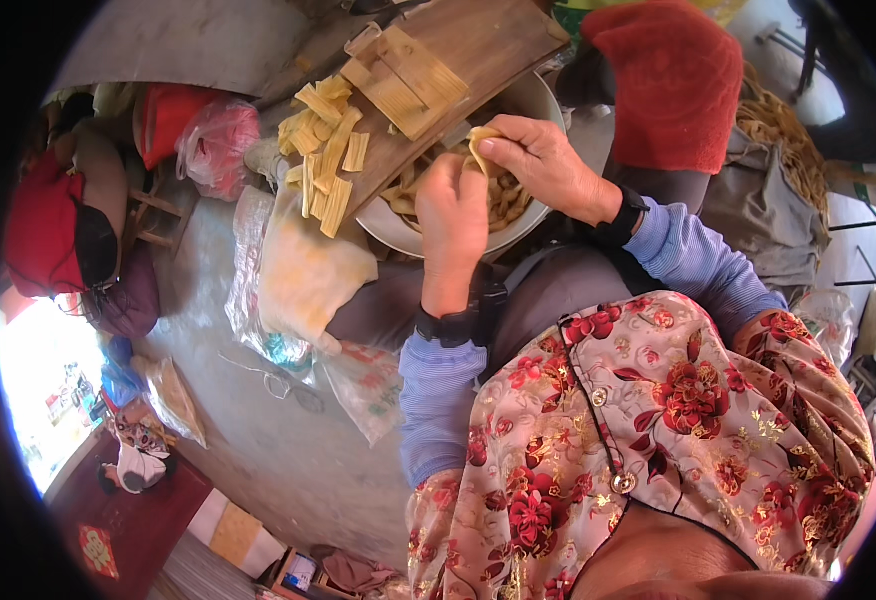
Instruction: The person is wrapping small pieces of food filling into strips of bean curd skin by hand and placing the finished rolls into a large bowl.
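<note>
Both my hands are raised over a large pale basin (538, 102) that holds many twisted yellow-brown pieces (506, 205). Between my fingers is a soft, pale yellow strip (480, 141), bent into a loop. My left hand (452, 215) is closed, its fingers curled at the strip's lower end. My right hand (550, 165) pinches the upper part between thumb and fingers. Just beyond, a wooden board (503, 48) lies across the basin's far side. A pile of flat, ridged yellow strips (330, 140) rests at its left end, beside a wooden block (408, 85).
A red cloth (670, 85) covers something at the right of the basin. More yellow-brown strands (778, 130) are heaped behind it over grey cloth (768, 225). Plastic bags (248, 260) and a stained cloth (313, 265) lie left of my legs. Another person in red (43, 225) sits far left.
</note>
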Action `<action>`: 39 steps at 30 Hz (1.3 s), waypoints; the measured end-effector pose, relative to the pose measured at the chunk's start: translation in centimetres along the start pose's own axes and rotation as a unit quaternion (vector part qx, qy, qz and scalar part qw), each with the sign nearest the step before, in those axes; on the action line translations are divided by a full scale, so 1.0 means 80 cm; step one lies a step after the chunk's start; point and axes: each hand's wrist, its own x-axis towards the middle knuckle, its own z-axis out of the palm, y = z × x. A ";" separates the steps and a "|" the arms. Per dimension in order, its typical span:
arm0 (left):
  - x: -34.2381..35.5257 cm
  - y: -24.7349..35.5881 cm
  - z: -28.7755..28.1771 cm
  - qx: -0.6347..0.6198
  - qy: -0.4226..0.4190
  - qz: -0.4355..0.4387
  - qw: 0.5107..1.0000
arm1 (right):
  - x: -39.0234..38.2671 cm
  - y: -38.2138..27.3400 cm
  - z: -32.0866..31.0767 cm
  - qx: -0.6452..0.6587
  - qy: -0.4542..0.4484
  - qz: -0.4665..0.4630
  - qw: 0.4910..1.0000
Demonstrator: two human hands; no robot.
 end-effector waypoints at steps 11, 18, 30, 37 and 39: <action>0.008 0.002 0.015 0.351 0.134 0.236 0.896 | 0.007 0.031 0.003 0.088 0.027 0.081 0.992; 0.006 -0.019 0.009 0.183 0.107 0.135 0.968 | -0.001 0.020 -0.002 -0.070 -0.051 -0.060 0.994; 0.004 -0.018 -0.022 -0.161 -0.055 -0.069 0.983 | 0.006 0.002 -0.044 0.108 -0.107 0.096 0.984; -0.006 -0.015 -0.030 0.027 -0.109 -0.021 0.994 | 0.011 -0.001 -0.057 -0.135 -0.085 0.059 0.985; -0.008 -0.022 -0.030 0.089 -0.105 0.072 0.988 | 0.012 -0.004 -0.058 -0.231 -0.064 -0.077 0.968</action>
